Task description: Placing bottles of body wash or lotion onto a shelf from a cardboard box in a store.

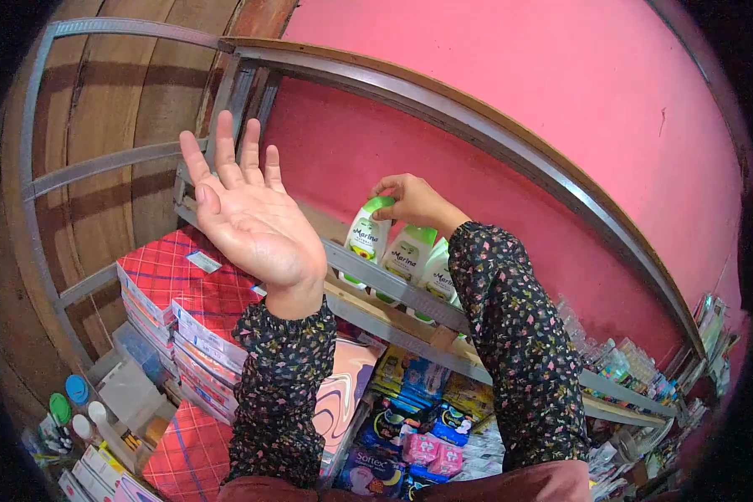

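My right hand [414, 199] grips the green cap of a white Marina lotion bottle [365, 235] at the left end of a short row. The bottle stands slightly tilted on the metal-framed shelf, behind its front rail [401, 282]. Right of it are a second Marina bottle [406, 254] and a third bottle [438, 276], partly covered by my right sleeve. My left hand [251, 219] is raised in the air, palm up with fingers spread, and holds nothing. It hovers over the left end of the shelf and red plaid boxes.
Stacked red plaid boxes [207, 301] rise at lower left. Below the shelf lie several sanitary pad packs [427, 439]. Small bottles [634, 370] crowd the shelf's right end. A metal-edged upper board [477, 132] crosses before the pink wall [508, 63]. Lidded containers [69, 401] stand at far left.
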`<state>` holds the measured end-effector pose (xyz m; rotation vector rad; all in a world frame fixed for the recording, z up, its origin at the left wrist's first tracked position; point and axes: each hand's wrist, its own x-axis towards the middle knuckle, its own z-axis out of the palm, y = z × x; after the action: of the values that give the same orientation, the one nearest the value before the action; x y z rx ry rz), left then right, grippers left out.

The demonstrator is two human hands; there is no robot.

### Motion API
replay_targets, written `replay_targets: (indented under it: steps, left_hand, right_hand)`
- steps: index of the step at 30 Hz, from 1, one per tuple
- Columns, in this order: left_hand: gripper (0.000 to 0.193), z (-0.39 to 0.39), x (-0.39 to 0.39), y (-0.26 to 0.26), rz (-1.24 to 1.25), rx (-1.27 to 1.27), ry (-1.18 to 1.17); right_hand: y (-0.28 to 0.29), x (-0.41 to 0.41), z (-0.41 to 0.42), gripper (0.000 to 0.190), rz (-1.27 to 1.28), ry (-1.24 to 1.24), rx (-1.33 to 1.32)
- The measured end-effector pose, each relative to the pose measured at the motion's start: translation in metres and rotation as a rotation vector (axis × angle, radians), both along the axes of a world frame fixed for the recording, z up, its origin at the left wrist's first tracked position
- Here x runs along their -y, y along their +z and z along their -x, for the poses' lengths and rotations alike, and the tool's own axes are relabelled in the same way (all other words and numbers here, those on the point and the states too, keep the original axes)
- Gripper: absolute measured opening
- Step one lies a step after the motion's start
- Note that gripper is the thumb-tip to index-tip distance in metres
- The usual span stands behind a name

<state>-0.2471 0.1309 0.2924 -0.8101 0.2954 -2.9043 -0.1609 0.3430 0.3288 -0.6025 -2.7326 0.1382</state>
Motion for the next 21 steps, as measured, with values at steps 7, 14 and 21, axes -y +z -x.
replay_targets:
  steps: [7,14,21]
  left_hand:
    - [0.058,0.000,0.000,0.000,0.018,0.009,0.005]
    - [0.058,-0.001,-0.002,0.001,0.024,0.005,0.002]
    - [0.060,-0.004,-0.002,0.003,-0.005,-0.010,-0.028]
  right_hand:
    - [0.002,0.000,-0.002,0.036,-0.047,0.028,0.017]
    - [0.008,0.013,-0.005,0.036,0.007,-0.004,0.041]
    - [0.007,0.007,-0.007,0.035,0.151,0.011,-0.020]
